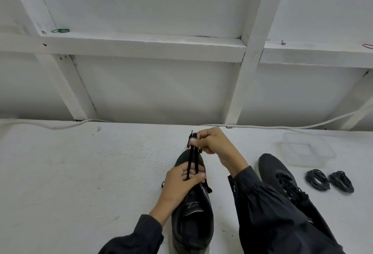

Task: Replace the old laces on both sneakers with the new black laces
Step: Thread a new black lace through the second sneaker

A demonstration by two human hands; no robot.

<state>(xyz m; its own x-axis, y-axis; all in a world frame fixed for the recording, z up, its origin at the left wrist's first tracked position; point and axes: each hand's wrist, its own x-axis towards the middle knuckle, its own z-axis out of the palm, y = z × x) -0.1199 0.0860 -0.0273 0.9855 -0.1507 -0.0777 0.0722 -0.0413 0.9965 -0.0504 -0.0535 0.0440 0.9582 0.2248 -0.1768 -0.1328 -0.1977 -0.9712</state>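
A dark grey sneaker (192,217) lies on the white table in front of me, toe pointing away. My left hand (182,183) holds it down over the eyelet area, thumb across the tongue. My right hand (210,142) pinches both ends of a black lace (191,163) and holds them taut above the toe. The second dark sneaker (276,170), still laced, stands to the right, partly hidden behind my right sleeve. Two coiled bundles of black laces (317,180) (341,182) lie further right.
A clear plastic container (306,148) sits at the right, behind the lace bundles. A white cable (282,127) runs along the table's back edge below a white framed wall. Green rubber bands (60,30) lie on a ledge at upper left.
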